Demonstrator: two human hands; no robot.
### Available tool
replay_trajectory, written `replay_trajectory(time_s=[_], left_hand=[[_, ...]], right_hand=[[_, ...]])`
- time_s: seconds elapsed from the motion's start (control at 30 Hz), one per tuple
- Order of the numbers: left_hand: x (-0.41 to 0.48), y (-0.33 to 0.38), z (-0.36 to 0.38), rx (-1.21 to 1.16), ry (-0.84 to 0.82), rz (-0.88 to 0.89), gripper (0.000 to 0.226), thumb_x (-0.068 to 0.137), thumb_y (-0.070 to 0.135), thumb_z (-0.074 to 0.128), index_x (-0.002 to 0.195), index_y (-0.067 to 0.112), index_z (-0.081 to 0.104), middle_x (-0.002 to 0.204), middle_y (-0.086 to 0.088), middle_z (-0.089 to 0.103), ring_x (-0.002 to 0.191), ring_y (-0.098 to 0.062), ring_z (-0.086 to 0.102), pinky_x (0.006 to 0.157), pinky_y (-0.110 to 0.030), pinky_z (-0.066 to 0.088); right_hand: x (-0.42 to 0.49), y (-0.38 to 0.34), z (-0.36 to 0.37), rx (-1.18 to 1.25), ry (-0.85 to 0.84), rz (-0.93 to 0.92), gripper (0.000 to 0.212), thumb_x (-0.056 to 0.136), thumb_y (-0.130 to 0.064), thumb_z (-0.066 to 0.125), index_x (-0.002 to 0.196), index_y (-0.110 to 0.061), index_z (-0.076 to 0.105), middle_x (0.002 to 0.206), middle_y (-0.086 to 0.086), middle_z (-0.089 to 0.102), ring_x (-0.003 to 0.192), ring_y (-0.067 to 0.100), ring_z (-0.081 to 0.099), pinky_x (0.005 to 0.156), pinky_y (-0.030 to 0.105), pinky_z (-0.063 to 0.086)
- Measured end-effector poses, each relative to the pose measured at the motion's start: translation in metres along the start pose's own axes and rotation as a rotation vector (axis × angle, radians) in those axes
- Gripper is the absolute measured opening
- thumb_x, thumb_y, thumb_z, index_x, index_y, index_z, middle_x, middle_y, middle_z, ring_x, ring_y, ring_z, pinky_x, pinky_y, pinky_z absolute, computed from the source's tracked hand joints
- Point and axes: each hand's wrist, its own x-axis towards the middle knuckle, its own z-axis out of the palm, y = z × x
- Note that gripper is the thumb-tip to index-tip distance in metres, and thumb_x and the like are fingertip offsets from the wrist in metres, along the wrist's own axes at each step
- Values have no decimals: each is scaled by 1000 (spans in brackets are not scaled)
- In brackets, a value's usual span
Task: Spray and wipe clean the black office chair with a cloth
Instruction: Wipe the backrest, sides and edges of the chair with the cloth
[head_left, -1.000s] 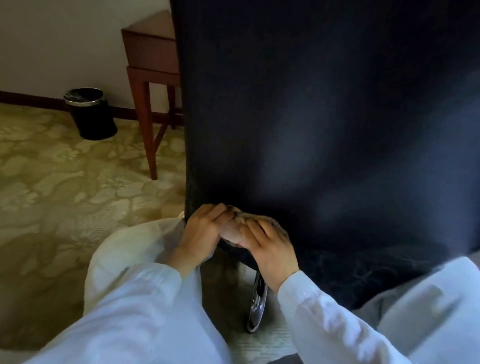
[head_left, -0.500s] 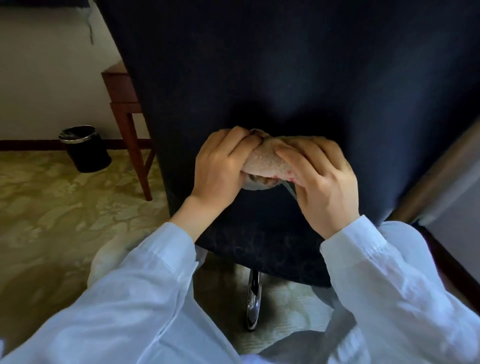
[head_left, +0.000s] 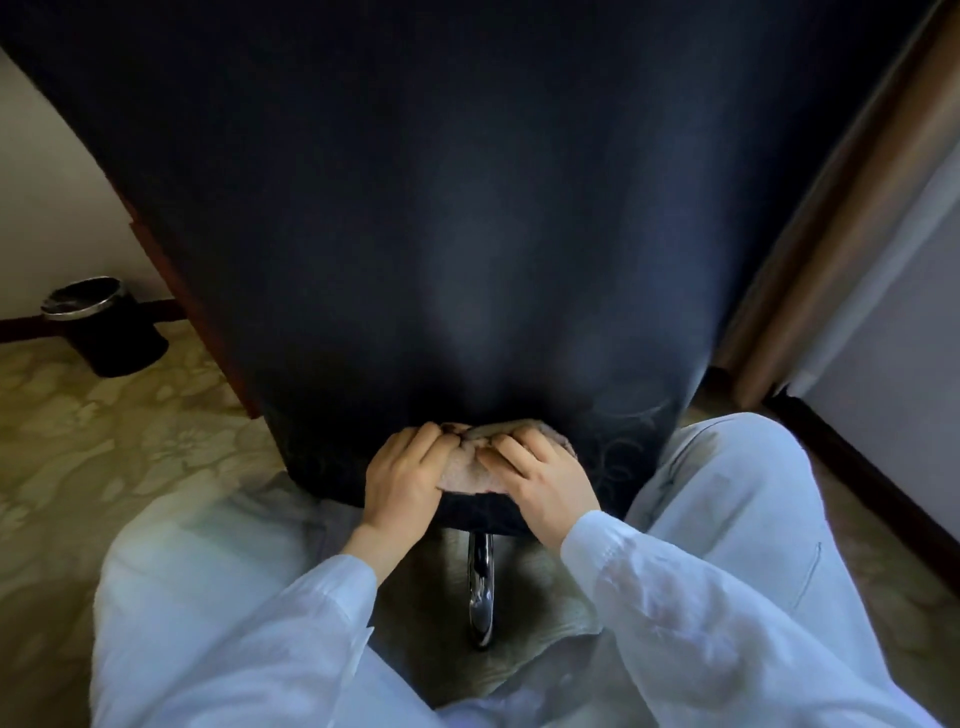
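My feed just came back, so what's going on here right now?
Someone is wiping the back of the black chair, working low near the floor. The left hand and the right hand both hold a bunched cloth, pressed against the bottom edge of the chair's back, just above its shiny metal leg.

No text, label or number can be read anywhere.

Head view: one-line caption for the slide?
Left hand and right hand hold a tan cloth against the lower back of the black office chair.
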Motion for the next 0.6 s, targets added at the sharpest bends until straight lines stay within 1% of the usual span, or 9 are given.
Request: replay_trajectory(time_s=[0.07,0.13,0.2,0.23,0.3,0.37,0.43,0.53,0.6], left_hand=[[8,10,-9,-7,7,1,37,59,-9,77,90,10,71,82,-3,63,70,-24,57,67,-31,43],[32,31,-25,-26,87,43,33,65,-6,73,93,12,72,83,-1,64,73,-23,59,70,-31,42],[71,60,-44,-49,205,133,22,77,0,66,93,13,74,83,0,66,76,-21,59,71,-31,43],[92,76,-52,-59,259,185,17,84,4,61,92,13,74,82,0,67,75,-21,60,70,-32,43],[128,107,-63,-54,325,263,16,89,8,58,90,12,73,81,0,66,73,-21,60,68,-32,42],[151,130,-65,-41,344,286,15,81,1,65,89,12,71,81,-1,64,72,-22,59,68,-31,42],[156,140,-58,-46,333,280,18,78,-4,67,88,10,70,80,-2,63,73,-22,58,68,-31,45],[144,137,-41,-11,324,324,15,83,-4,64,88,9,70,79,-3,62,74,-22,59,67,-32,49],[128,130,-24,6,284,366,18,89,-4,57,89,9,70,77,-3,62,73,-23,59,64,-33,50]], right_hand=[[4,6,-18,50,58,11,33,76,0,58,106,-8,69,105,7,65,94,28,57,74,39,54],[8,19,-51,70,180,53,30,85,5,48,102,-5,70,105,9,66,91,28,57,79,38,51],[9,42,-91,18,331,107,26,83,10,56,101,-2,71,104,14,66,94,28,53,89,34,45],[7,56,-111,-13,387,135,23,83,8,60,101,-1,72,106,15,66,98,29,51,93,33,42],[5,85,-149,-45,447,162,20,90,0,59,105,-3,72,110,17,65,104,31,51,99,34,41],[4,108,-174,-57,457,146,21,95,-7,56,108,-4,71,113,16,65,107,31,51,103,31,39],[2,123,-180,-52,437,135,20,94,-8,58,110,-6,71,115,14,64,107,31,51,105,28,37],[-15,128,-153,21,412,156,23,87,-5,67,110,-8,71,113,13,64,105,32,54,100,36,44],[-32,126,-122,65,338,175,28,89,-9,64,116,-14,65,118,9,59,108,29,51,97,41,47]])
